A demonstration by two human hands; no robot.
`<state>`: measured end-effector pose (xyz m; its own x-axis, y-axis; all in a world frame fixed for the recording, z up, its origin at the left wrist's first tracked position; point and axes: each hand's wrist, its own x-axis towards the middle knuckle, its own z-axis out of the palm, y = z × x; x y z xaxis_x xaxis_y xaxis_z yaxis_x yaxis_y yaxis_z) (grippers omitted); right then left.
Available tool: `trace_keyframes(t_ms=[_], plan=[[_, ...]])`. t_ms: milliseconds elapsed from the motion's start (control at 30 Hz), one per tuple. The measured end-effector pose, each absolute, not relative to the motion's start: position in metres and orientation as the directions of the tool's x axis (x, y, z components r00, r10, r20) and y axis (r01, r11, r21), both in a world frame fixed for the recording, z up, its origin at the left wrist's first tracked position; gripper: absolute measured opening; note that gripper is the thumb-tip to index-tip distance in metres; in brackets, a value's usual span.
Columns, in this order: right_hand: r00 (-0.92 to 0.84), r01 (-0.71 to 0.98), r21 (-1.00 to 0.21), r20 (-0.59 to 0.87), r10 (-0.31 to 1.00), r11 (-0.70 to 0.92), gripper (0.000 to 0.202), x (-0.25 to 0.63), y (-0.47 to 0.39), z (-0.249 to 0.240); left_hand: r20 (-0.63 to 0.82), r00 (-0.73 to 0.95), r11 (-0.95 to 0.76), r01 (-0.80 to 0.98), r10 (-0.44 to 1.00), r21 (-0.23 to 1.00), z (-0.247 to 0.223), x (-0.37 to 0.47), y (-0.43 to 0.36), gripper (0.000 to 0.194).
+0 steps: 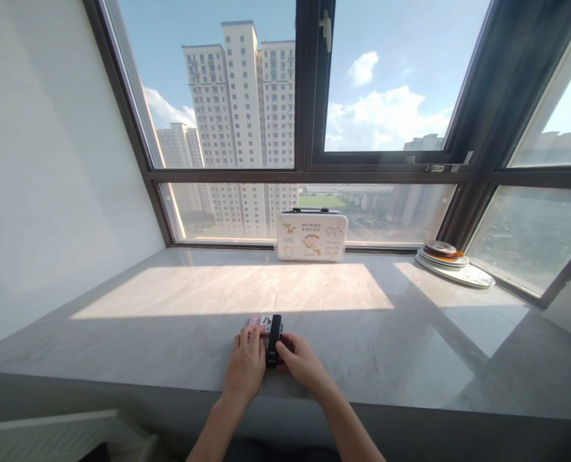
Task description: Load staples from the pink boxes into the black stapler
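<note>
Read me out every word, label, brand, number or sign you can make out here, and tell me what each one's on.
"TRAVEL": right side of the white case by the window.
Two lines of Chinese characters, top middle of the same case: too blurred to quote surely.
Print on the pink-and-white packet under the left hand: too small to read.

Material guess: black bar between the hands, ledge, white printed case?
Black bar: plastic or coated metal, can't tell; dark, uniform surface.
Ledge: looks like polished stone or tile; grey veining, soft sheen, thin seam.
White printed case: probably smooth moulded plastic; rounded corners, clean edges.
</note>
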<state>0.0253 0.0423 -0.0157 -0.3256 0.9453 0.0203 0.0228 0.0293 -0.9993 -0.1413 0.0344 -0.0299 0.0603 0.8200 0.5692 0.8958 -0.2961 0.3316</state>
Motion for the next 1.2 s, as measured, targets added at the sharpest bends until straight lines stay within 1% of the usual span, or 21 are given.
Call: trace_keyframes(t_ms=[100,233,400,600,1200], plan=[[-0.330,0.047,-0.996,0.056,0.942,0.076,0.043,-0.001,0.046,-0.015,0.570,0.057,-0.301,0.890,0.820,0.343,-0.031,-0.171,0.041,0.030],[-0.315,0.093,-0.990,0.075,0.946,0.109,0.042,-0.014,0.048,-0.016,0.569,0.061,-0.312,0.881,0.820,0.355,-0.031,-0.185,0.045,0.028],[-0.303,0.133,-0.980,0.102,0.948,0.148,0.042,-0.013,0.048,-0.017,0.586,0.055,-0.319,0.878,0.808,0.356,-0.030,-0.184,0.045,0.030],[-0.296,0.159,-0.968,0.140,0.945,0.193,0.042,-0.011,0.045,-0.016,0.577,0.045,-0.298,0.887,0.815,0.352,-0.027,-0.181,0.042,0.027],[-0.246,0.244,-0.942,0.167,0.955,0.228,0.038,-0.009,0.038,-0.011,0.617,0.046,-0.332,0.872,0.786,0.359,-0.021,-0.178,0.036,0.031]])
